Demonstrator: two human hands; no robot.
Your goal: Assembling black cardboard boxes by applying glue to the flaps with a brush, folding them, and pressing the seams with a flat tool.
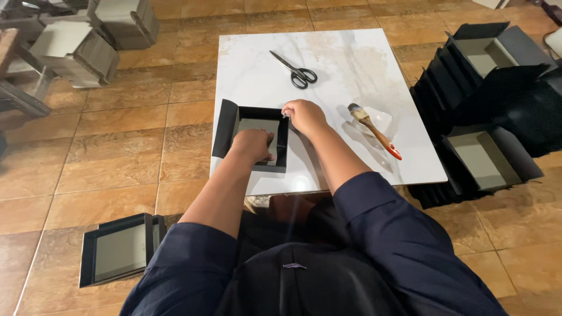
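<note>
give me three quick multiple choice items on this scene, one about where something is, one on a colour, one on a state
1. Where do the black-handled scissors lie?
A. on the floor
B. on the white marble-look tabletop, beyond the hands
C. inside a box

2. What colour is the tip of the wooden-handled brush?
A. red
B. blue
C. green

3. How is the left hand placed?
A. gripping the scissors
B. raised in the air
C. pressed inside the black shallow cardboard box

Answers: 1 B, they rest near the far edge of the tabletop. 2 A, the handle ends in red. 3 C, it lies in the grey-lined box while the right hand is at its rim.
</note>
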